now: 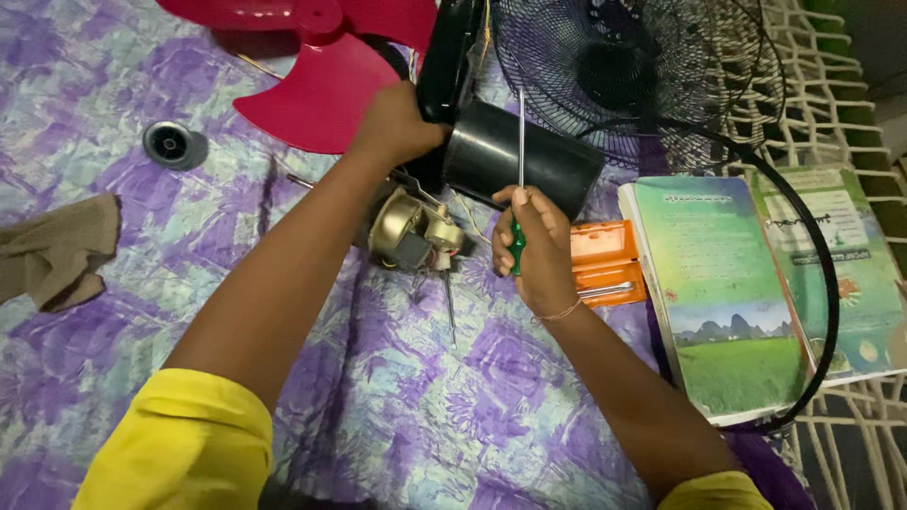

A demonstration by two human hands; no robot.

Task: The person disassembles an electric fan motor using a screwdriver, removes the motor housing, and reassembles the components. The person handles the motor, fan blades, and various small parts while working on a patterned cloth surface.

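The left hand (395, 123) gripped the black housing (444, 66) above the bare motor (408, 231), while the right hand (535, 247) closed round a green-handled screwdriver (519, 179), shaft upright against the black cover (521, 159).

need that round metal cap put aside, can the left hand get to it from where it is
Probably yes. The round metal cap lies alone on the purple cloth, nothing covering it, but the left hand is gripping the black fan part and must let go.

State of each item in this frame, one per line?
Fan blade: detached, lying flat.
Fan guard: off, lying flat.
Motor housing: on its side, left hand gripping.
Screwdriver: upright in right hand.
Orange case: open.
Books: closed.
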